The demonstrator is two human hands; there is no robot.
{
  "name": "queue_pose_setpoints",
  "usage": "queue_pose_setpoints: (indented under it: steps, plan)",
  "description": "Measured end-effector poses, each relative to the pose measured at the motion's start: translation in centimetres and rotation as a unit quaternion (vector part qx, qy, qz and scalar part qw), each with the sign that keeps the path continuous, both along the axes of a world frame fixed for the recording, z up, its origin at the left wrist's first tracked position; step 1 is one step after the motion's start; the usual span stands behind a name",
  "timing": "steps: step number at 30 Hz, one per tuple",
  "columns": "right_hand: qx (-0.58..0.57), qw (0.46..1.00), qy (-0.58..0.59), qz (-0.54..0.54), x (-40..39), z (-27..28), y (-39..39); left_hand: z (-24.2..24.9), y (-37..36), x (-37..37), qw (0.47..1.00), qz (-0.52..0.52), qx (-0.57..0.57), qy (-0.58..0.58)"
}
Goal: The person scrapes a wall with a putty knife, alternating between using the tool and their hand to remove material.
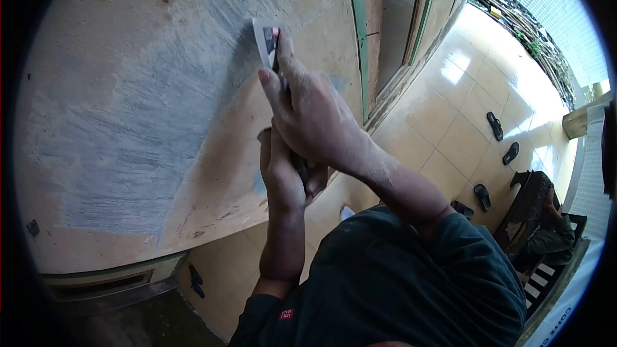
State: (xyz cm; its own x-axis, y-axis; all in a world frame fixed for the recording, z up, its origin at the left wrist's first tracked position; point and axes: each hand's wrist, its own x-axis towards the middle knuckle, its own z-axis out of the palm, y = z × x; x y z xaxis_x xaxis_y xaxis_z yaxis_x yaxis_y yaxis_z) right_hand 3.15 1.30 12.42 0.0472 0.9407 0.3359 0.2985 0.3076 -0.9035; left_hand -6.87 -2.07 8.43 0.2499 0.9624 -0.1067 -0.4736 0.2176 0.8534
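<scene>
My right hand (318, 112) is closed around a putty knife (262, 42), index finger stretched along it. The pale blade meets the wall (218, 199) at the upper edge of a grey, streaky patch of filler (141, 115). Just below, my left hand (283, 177) is closed close under the right one. Its fingers wrap a dark object (300, 167), mostly hidden, whose kind I cannot make out. Pale dust coats my right hand and forearm.
A green-edged door frame (357, 38) stands right of the wall. Several dark sandals (494, 126) lie on the tiled floor (443, 128). At the far right, another person's arm (554, 241) rests by a dark wooden bench (526, 209). Sticks (533, 38) are piled outside.
</scene>
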Motion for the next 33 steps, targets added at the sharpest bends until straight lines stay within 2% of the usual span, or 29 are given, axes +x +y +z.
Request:
queue_pose_setpoints:
  steps: [1, 3, 4, 5, 6, 7, 9, 11, 13, 15, 17, 18, 20, 22, 24, 25, 27, 29, 31, 33]
  plan:
    - [-0.006, 1.0, 0.003, 0.003, 0.1, 0.1, -0.2, -0.1, -0.1, -0.3, 1.0, 0.003, -0.006, 0.003]
    - [-0.031, 0.999, 0.029, 0.013, 0.4, 0.5, -0.3, 0.1, -0.1, -0.4, 0.998, -0.056, 0.031, -0.02]
    - [-0.025, 0.999, 0.002, 0.026, 0.4, 0.5, -0.8, 0.5, -1.3, -0.1, 1.0, -0.006, 0.017, -0.009]
    - [-0.015, 0.999, -0.025, 0.035, 0.3, 0.3, -1.4, 0.9, -1.9, 0.3, 1.0, -0.011, 0.025, -0.007]
    - [0.078, 0.997, -0.031, 0.005, -0.6, 0.1, -0.9, 1.2, -2.2, 0.6, 0.999, 0.007, 0.033, -0.013]
    - [0.082, 0.996, -0.028, -0.002, -0.3, -0.2, -0.5, 1.3, -2.1, 0.8, 0.999, 0.026, 0.036, -0.018]
    - [0.0, 0.999, -0.036, 0.009, 0.1, -0.2, -0.2, 0.3, -0.9, 0.5, 0.999, 0.016, 0.039, -0.015]
    - [-0.012, 1.0, -0.012, 0.011, 0.1, -0.2, -0.2, -0.2, 0.0, -0.1, 1.0, 0.021, -0.009, -0.002]
    - [-0.02, 0.999, 0.017, 0.03, 0.4, 0.3, -0.5, 0.4, -0.7, -0.2, 0.999, -0.014, 0.025, -0.021]
    - [-0.005, 0.999, -0.018, 0.033, 0.1, -0.3, -0.6, 2.2, -2.3, 0.9, 0.999, 0.037, 0.027, 0.021]
    - [0.067, 0.997, -0.035, 0.009, -0.4, -1.6, 0.2, 1.6, -1.2, 1.1, 0.997, 0.055, 0.035, 0.044]
    - [0.002, 0.998, -0.066, 0.01, 0.4, -0.1, 0.2, 0.1, 0.1, 0.4, 0.999, 0.027, 0.02, 0.01]
    - [-0.004, 0.999, -0.033, 0.008, 0.5, 0.0, 0.3, -0.6, 1.0, -0.2, 0.999, -0.024, 0.003, -0.025]
    - [-0.028, 0.999, -0.015, 0.015, 0.8, 0.6, -0.1, 0.2, -0.3, 0.2, 1.0, -0.014, 0.002, -0.016]
    - [-0.016, 0.999, -0.032, 0.042, 0.3, 0.2, -1.2, 1.1, -2.2, 0.7, 1.0, -0.001, -0.006, -0.016]
    - [-0.007, 0.997, -0.046, 0.066, 0.2, -0.1, -1.4, 0.9, -2.6, 0.8, 0.995, 0.005, -0.001, -0.103]
    - [0.018, 0.998, -0.043, 0.053, 0.3, -0.2, -1.0, -0.7, -2.2, -0.2, 0.994, -0.029, -0.015, -0.106]
    - [-0.045, 0.994, -0.045, 0.092, 1.0, 1.0, -1.0, 0.0, -2.5, 0.8, 0.996, 0.017, -0.049, -0.07]
    - [-0.037, 0.995, -0.048, 0.077, 0.5, 0.0, -1.1, -0.5, -2.8, 0.8, 0.993, 0.071, -0.083, -0.036]
    - [-0.013, 0.997, -0.052, 0.053, -0.1, -0.9, -1.2, -1.8, -2.3, 0.3, 0.998, 0.049, -0.033, -0.021]
